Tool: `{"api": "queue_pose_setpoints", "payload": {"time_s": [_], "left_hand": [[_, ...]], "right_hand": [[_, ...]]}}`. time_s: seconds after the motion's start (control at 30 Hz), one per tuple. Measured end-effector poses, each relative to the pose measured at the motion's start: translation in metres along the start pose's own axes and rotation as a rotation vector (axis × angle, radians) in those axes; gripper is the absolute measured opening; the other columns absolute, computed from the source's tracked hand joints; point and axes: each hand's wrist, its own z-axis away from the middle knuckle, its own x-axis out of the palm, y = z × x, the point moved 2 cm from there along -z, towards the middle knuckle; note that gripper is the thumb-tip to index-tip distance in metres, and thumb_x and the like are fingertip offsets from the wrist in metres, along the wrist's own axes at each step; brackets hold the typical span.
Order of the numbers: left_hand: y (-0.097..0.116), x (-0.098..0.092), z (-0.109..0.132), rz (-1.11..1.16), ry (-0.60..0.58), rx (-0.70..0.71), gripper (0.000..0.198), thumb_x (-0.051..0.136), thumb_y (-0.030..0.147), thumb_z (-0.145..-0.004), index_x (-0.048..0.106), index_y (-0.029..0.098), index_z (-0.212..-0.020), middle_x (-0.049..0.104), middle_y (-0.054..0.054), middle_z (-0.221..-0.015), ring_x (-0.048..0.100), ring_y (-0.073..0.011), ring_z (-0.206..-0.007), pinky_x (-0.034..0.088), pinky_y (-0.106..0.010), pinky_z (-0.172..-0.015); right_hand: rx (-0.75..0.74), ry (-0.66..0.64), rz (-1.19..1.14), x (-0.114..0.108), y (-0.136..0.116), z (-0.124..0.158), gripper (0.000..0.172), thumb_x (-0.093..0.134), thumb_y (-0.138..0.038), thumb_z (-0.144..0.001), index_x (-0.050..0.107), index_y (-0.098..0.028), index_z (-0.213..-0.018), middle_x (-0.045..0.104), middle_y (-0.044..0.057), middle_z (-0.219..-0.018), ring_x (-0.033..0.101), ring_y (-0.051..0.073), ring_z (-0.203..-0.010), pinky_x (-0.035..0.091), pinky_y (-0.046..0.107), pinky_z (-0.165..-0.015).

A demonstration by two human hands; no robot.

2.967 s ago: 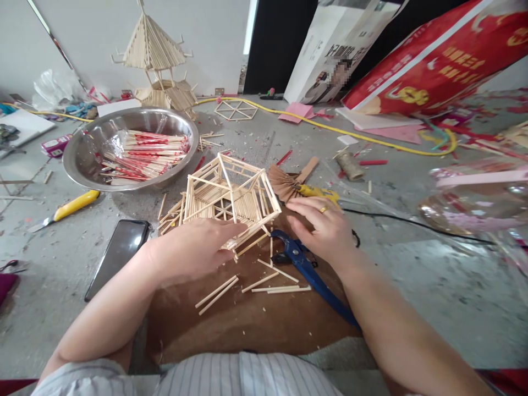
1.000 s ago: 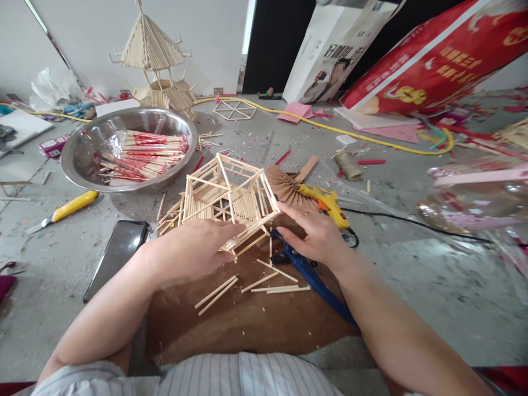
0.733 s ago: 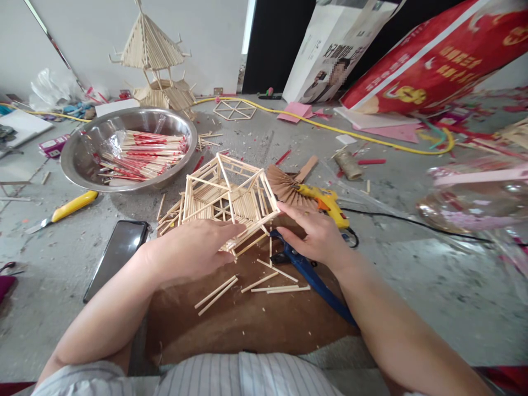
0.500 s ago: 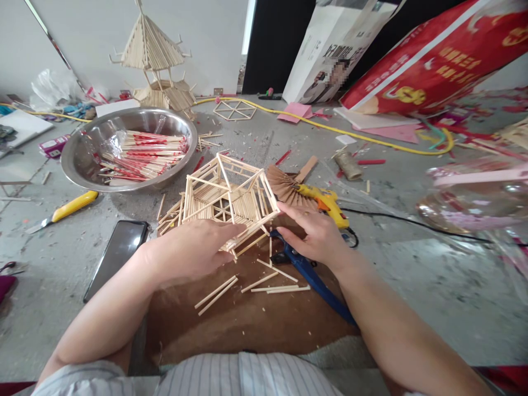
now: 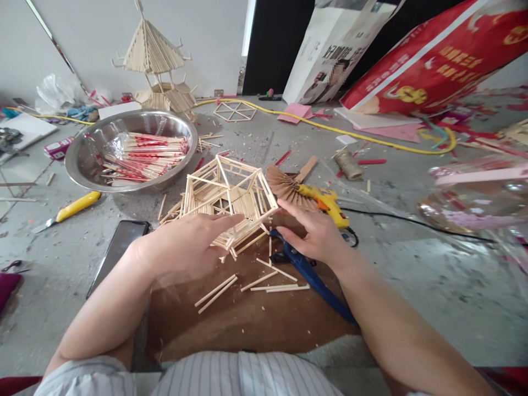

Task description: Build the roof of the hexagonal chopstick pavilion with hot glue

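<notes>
A six-sided frame of thin wooden sticks (image 5: pixel 229 190) stands at the middle, with crossing sticks over its top. My left hand (image 5: pixel 198 242) reaches over its near left side, index finger stretched along the near edge; what the other fingers touch is partly hidden. At the near right corner, my right hand (image 5: pixel 315 234) has its index fingertip at the frame, with thumb and finger apart and nothing between them. Several loose sticks (image 5: pixel 274 288) lie on the brown board (image 5: pixel 198 330) below the frame. Blue-handled cutters (image 5: pixel 315 283) rest beneath my right hand.
A metal bowl (image 5: pixel 74 159) of red-wrapped sticks stands at the left, near a yellow knife (image 5: pixel 78 207) and a phone (image 5: pixel 115 253). A yellow glue gun (image 5: pixel 325 203) lies right of the frame. Behind are a stick pagoda (image 5: pixel 152 55) and two bags.
My left hand has shifted slightly left, and its index finger now lies straighter over the near edge. My right hand stays almost still at the corner.
</notes>
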Motion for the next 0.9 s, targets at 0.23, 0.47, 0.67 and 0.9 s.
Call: {"api": "queue_pose_setpoints", "payload": {"time_s": [0.23,0.47,0.67,0.9], "left_hand": [[0.0,-0.014,0.014,-0.04,0.098,-0.01,0.056,0.047,0.031,-0.083,0.027,0.027,-0.135,0.048,-0.004,-0.131,0.051,-0.018,-0.113,0.038,-0.031,-0.095],[0.015,-0.04,0.025,-0.133,0.391,-0.007,0.024,0.039,0.025,-0.086,0.061,0.018,-0.093,0.066,-0.001,-0.082,0.059,-0.0116,-0.07,0.042,-0.023,-0.065],[0.027,-0.018,0.036,-0.086,0.385,-0.03,0.025,0.038,0.025,-0.086,0.053,0.015,-0.07,0.052,0.002,-0.057,0.045,-0.0069,-0.051,0.032,-0.02,-0.05],[0.031,0.066,0.03,0.228,0.2,-0.116,0.021,0.041,0.025,-0.085,0.06,0.015,-0.089,0.066,-0.004,-0.078,0.06,-0.0123,-0.069,0.043,-0.021,-0.062]], "right_hand": [[0.109,-0.048,-0.143,0.002,0.008,0.001,0.053,0.054,-0.028,-0.079,0.041,-0.022,-0.13,0.068,0.005,-0.098,0.064,0.022,-0.087,0.051,0.038,-0.077],[0.26,-0.035,-0.398,0.006,0.032,-0.001,0.049,0.052,-0.025,-0.079,0.044,-0.022,-0.127,0.066,0.006,-0.1,0.064,0.017,-0.083,0.053,0.034,-0.074],[0.478,-0.072,-0.605,0.016,0.068,-0.011,0.037,0.052,-0.03,-0.08,0.055,-0.016,-0.115,0.068,0.007,-0.089,0.064,0.014,-0.065,0.054,0.029,-0.059],[0.752,-0.089,-0.828,0.039,0.07,-0.039,0.037,0.049,-0.013,-0.074,0.055,-0.014,-0.11,0.063,0.011,-0.105,0.062,0.013,-0.071,0.05,0.023,-0.052]]}}
